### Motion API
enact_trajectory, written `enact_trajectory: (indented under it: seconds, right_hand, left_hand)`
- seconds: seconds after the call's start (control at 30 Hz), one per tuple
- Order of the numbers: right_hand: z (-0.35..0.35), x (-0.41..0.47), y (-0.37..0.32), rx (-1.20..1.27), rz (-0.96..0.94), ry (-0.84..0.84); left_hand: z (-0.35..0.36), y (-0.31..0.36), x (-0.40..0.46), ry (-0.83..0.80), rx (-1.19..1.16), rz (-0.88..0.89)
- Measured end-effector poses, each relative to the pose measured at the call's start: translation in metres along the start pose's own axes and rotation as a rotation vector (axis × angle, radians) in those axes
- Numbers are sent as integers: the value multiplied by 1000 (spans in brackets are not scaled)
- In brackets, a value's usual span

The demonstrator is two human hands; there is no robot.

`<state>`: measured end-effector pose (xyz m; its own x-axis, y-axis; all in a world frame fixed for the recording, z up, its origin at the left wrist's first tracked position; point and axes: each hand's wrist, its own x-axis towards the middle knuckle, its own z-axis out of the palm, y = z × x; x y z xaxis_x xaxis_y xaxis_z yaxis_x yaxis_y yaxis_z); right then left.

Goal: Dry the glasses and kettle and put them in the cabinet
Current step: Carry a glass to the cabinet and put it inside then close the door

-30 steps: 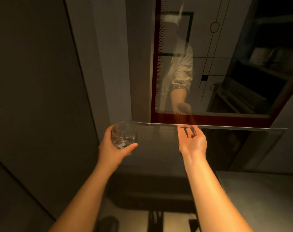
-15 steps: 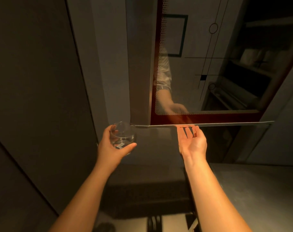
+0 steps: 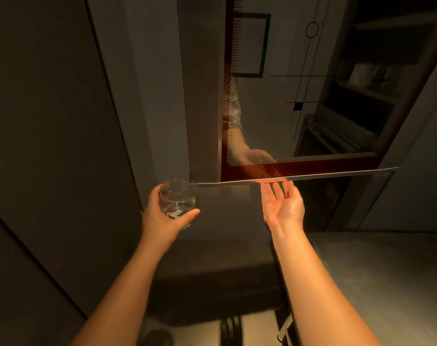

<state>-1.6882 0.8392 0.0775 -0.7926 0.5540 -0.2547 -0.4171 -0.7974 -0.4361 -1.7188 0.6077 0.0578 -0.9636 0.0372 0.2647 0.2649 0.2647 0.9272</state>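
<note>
Entry, stowing stage: I held one clear round stemless glass (image 3: 178, 203) in my left hand (image 3: 160, 218) at nine o'clock, my flat, unclenched right hand (image 3: 282, 208) fingertip-lifting the glass-fronted, red-framed cabinet door (image 3: 297, 177) at twelve; nothing shelved yet, kettle unseen.

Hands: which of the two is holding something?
The left hand: its grip is curled round a clear glass. The right hand is palm-up, fingers straight, under the cabinet door's bottom edge.
</note>
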Motion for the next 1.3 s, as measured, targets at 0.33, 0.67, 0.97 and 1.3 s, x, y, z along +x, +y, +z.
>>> enact_trajectory:
  seconds: [0.33,0.67,0.97,1.3]
  right_hand:
    - [-17,-8,27,-172,69,-46]
    - [-14,-36,100,-313,344,-261]
    - [22,-59,169,-565,449,-484]
    - [61,-30,218,-623,390,-588]
  left_hand:
    - [-7,-13,-2,19,2,-24]
    - [-36,-27,-13,98,-14,-23]
    - [-73,-46,-4,188,-42,-11]
    - [-97,-72,58,177,-107,25]
